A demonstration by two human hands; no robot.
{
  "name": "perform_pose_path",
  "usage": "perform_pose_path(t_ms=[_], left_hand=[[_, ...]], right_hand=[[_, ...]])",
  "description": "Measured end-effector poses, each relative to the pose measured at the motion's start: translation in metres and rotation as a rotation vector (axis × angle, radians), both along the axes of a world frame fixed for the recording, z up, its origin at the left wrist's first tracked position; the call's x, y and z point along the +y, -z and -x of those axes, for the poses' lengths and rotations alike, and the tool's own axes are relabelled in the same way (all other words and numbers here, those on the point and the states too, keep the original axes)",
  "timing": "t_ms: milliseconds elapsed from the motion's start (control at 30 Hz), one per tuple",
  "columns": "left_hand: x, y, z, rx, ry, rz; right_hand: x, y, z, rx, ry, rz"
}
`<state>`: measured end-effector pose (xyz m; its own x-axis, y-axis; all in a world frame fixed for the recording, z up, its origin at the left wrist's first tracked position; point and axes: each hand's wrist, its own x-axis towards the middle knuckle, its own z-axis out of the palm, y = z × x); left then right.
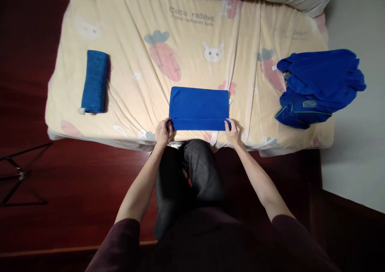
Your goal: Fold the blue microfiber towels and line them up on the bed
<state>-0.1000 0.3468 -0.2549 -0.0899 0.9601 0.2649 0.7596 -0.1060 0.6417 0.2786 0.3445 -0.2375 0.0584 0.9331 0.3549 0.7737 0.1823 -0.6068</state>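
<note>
Position: the cloth [199,103] lies flat on the bed [126,95], with a turned-up band along its 6 o'clock edge. The left hand [164,133] pinches the band's end at 8 o'clock; the right hand [233,133] pinches the other end at 4 o'clock. In both, the thumb and fingers are closed on fabric.

Hazards, as judged:
- Skewed fold. Cause: one hand advancing or pulling more than the other.
- Sagging or loose centre. Cause: the band is gripped only at its ends, with its middle unsupported by fingers.
- Band springing open. Cause: early release; nothing else visibly pins it.
- Rumpled underside. Cause: wrinkles in the bed's sheet, which could drag with the cloth.
- Protruding label [230,102]. Cause: it sticks out at the cloth's 3 o'clock edge and could catch in a fold.
- Slip off the bed. Cause: the cloth lies near the bed's 6 o'clock edge.

Containers: none identifiable, so no contents to report. The bundle [95,81], at 10 o'clock from the cloth, and the crumpled pile [323,85], toward 3 o'clock, rest directly on the bed, both well apart from it.
</note>
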Motion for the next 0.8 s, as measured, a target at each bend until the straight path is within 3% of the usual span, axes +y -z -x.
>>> perform_pose_path(t_ms=[367,667,800], left_hand=[[-0.0003,-0.0018,-0.0012,0.026,-0.018,-0.030],[0.0022,-0.0004,-0.0002,-0.023,-0.011,-0.053],[0.0017,-0.0017,-0.0012,-0.053,-0.013,-0.046]], right_hand=[[-0.0002,-0.0053,0.0028,0.018,-0.003,0.006],[0.0007,0.0021,0.0018,0.060,0.022,0.013],[0.0011,-0.0001,0.0041,0.045,0.024,-0.046]])
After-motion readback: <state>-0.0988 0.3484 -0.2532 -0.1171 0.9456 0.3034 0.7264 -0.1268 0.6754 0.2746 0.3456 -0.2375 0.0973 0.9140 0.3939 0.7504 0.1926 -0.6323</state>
